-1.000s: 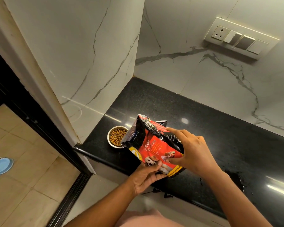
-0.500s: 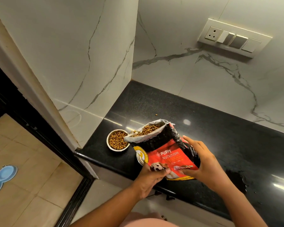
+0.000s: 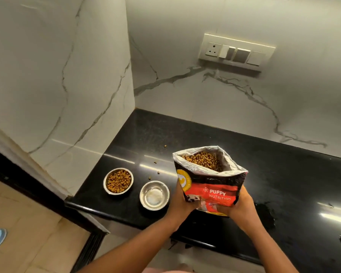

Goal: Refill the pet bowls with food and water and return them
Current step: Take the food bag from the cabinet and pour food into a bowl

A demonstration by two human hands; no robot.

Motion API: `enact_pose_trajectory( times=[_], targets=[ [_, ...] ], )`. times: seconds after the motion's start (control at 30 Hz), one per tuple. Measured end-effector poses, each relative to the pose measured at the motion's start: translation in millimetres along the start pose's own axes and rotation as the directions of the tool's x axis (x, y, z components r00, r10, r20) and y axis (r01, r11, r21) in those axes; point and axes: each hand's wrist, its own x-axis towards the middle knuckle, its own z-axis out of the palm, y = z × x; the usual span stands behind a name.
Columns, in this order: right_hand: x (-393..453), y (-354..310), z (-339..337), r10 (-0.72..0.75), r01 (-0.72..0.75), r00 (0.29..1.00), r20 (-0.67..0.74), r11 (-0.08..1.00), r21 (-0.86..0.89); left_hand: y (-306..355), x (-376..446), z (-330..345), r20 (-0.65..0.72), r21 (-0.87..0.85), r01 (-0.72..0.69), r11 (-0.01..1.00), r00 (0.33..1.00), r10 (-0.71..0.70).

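The soft, crinkly red-and-black kibble bag (image 3: 210, 186), upright at 3 o'clock of the filled steel bowl (image 3: 118, 181), is clamped low by left hand (image 3: 178, 203) and right hand (image 3: 239, 206), best supported there.

Both hands (image 3: 180, 201) hold kibble bag (image 3: 210, 186) upright; L bowl (image 3: 118, 180) full

2 bare forearms, no sleeves showing; pink garment (image 3: 165, 270) at bottom edge.

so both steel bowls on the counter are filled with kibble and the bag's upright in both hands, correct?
Not quite. The head view shows only the left bowl filled with kibble; the right bowl holds none, just bare steel with a pale patch at the bottom. The rest stands: the bag is upright and open, gripped by the left hand and right hand over the counter.
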Motion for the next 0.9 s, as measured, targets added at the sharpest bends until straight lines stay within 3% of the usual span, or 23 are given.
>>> enact_pose_trajectory(
  times=[0.23, 0.4, 0.63, 0.8, 0.9],
  targets=[
    [32.7, 35.6, -23.7, 0.175, -0.161, 0.978, -0.118, 0.98, 0.118, 13.8, 43.5, 46.6, 0.052, 0.183, -0.003, 0.983, 0.999, -0.006],
    [44.9, 63.1, -25.4, 0.285, -0.244, 0.951, -0.117, 0.929, 0.278, 15.3, 61.3, 58.7, 0.105, 0.238, -0.014, 0.971, 0.994, -0.012],
    [37.0, 65.6, -23.7, 0.25, -0.208, 0.96, -0.122, 0.937, 0.282, 6.3, 64.6, 56.5, 0.151, 0.211, -0.011, 0.977, 0.988, -0.021],
    [24.4, 69.3, -36.8, 0.233, -0.227, 0.972, -0.009, 0.952, 0.206, 13.1, 56.2, 47.1, 0.215, 0.242, -0.029, 0.97, 0.976, -0.025],
    [17.5, 71.0, -57.9, 0.25, -0.239, 0.965, -0.083, 0.963, 0.124, 31.8, 46.2, 36.7, 0.182, 0.257, 0.013, 0.966, 0.981, -0.062]
  ],
)
